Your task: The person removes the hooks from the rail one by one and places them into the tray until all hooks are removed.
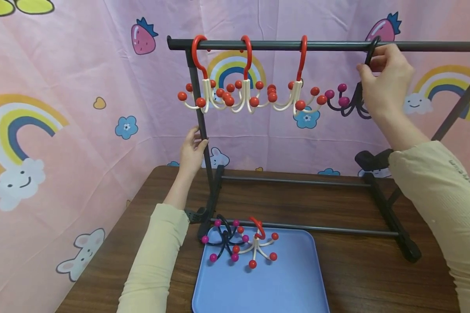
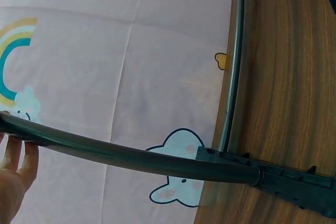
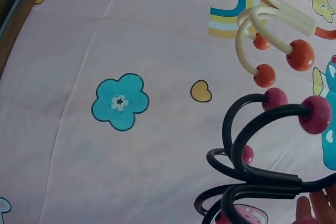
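My right hand point(image 1: 387, 80) holds a black multi-prong hanger point(image 1: 352, 102) with magenta ball tips by its hook, which sits at the rack's top bar. In the right wrist view, its curved black prongs point(image 3: 262, 179) show beside my fingertips point(image 3: 320, 203). My left hand point(image 1: 193, 152) grips the rack's left upright point(image 1: 203, 126), thumb in front. Three cream hangers with red hooks and red balls, the left point(image 1: 206, 93), middle point(image 1: 246, 93) and right point(image 1: 296, 93), hang from the top bar point(image 1: 274, 45).
A blue tray point(image 1: 282, 287) stands on the wooden table point(image 1: 360, 269). At its far edge lie another black hanger point(image 1: 225, 239) and a cream hanger point(image 1: 257, 245). The black rack's lower rails point(image 1: 309, 227) run behind the tray. A printed cloth point(image 1: 129, 95) hangs behind.
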A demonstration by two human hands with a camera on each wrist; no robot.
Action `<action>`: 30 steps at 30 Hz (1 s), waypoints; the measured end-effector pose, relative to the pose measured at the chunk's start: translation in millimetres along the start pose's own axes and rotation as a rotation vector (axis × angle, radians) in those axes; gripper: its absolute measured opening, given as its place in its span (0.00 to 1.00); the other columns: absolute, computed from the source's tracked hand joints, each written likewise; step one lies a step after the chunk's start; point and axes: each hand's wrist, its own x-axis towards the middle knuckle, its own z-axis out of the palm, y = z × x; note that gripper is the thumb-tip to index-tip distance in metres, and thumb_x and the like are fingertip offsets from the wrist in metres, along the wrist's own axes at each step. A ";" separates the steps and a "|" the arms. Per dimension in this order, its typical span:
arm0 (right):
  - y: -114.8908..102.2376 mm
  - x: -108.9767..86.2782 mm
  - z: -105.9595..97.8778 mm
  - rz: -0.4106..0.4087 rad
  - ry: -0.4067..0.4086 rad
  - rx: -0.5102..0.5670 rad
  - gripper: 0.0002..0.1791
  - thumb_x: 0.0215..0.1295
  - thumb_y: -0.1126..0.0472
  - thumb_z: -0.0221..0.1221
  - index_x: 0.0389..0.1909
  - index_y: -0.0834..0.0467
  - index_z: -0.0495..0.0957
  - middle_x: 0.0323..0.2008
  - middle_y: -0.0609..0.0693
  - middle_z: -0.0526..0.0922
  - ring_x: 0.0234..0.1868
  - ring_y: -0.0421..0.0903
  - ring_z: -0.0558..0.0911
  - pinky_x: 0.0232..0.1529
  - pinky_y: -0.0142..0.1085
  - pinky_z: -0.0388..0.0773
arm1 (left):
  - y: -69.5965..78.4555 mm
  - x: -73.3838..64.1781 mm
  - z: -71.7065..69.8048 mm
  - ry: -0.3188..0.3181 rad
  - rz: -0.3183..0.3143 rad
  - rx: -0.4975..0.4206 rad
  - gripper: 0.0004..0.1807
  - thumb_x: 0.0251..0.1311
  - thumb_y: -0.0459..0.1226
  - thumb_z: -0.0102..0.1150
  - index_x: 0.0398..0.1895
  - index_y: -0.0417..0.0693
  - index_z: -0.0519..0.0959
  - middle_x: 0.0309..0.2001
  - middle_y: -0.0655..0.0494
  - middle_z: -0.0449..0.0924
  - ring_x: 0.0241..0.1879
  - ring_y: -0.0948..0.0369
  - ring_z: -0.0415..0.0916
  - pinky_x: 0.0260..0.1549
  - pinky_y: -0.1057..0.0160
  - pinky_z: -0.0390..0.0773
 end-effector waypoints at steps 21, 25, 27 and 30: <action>-1.1 -17.2 -37.5 -0.063 0.089 0.186 0.15 0.59 0.51 0.58 0.47 0.49 0.73 0.36 0.30 0.71 0.39 0.26 0.72 0.49 0.22 0.71 | 0.0 -1.6 1.4 -0.011 -0.004 -0.022 0.22 0.62 0.35 0.52 0.60 0.53 0.65 0.52 0.46 0.73 0.52 0.52 0.73 0.51 0.57 0.74; 5.2 -29.6 -39.5 -0.073 0.079 0.154 0.16 0.60 0.51 0.57 0.49 0.49 0.73 0.38 0.29 0.72 0.41 0.27 0.72 0.49 0.22 0.71 | -0.1 -1.4 0.2 -0.009 -0.002 -0.017 0.23 0.62 0.36 0.51 0.61 0.55 0.64 0.52 0.46 0.72 0.52 0.51 0.73 0.52 0.57 0.73; 8.7 -36.2 -39.3 -0.077 0.079 0.154 0.16 0.59 0.51 0.57 0.48 0.49 0.73 0.38 0.29 0.72 0.42 0.28 0.73 0.49 0.22 0.72 | 0.1 -1.6 -0.4 -0.009 -0.001 -0.018 0.23 0.62 0.36 0.51 0.61 0.55 0.64 0.52 0.46 0.72 0.52 0.51 0.73 0.53 0.57 0.73; 15.3 -47.5 -38.1 -0.084 0.080 0.162 0.15 0.59 0.51 0.57 0.47 0.49 0.73 0.37 0.29 0.73 0.42 0.29 0.74 0.47 0.22 0.72 | 0.0 -2.0 -0.9 -0.005 0.004 -0.019 0.23 0.62 0.35 0.52 0.61 0.54 0.65 0.51 0.45 0.72 0.51 0.51 0.73 0.53 0.58 0.72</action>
